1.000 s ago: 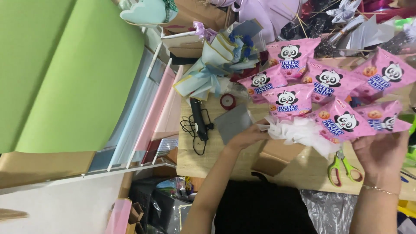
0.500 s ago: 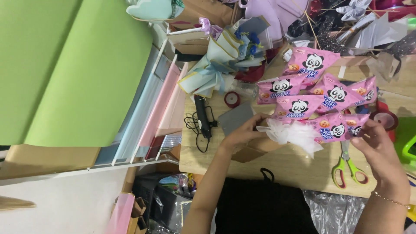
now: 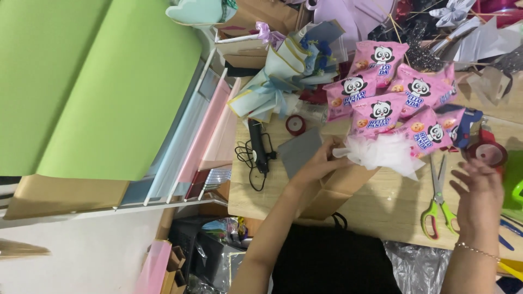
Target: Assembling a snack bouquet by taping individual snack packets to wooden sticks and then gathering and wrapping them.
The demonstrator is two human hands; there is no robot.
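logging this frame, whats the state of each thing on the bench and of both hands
left hand: gripping the bouquet base, fingers curled
right hand: open, fingers spread, holding nothing
snack-packet bouquet: bunched together, held over the table
white tulle: gathered under the packets
scissors: lying flat, blades closed
red ribbon roll: lying flat beside the right hand
glue gun: lying down, cord loose

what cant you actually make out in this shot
1. Head view: the stems under the pink snack packets are hidden by white tulle.
2. What the left hand pinches is covered by its own fingers and the tulle; its grip cannot be judged.
3. Right hand is motion-blurred, open over the table.
4. Red tape roll is partly behind those fingers.
5. Green scissors: clear.
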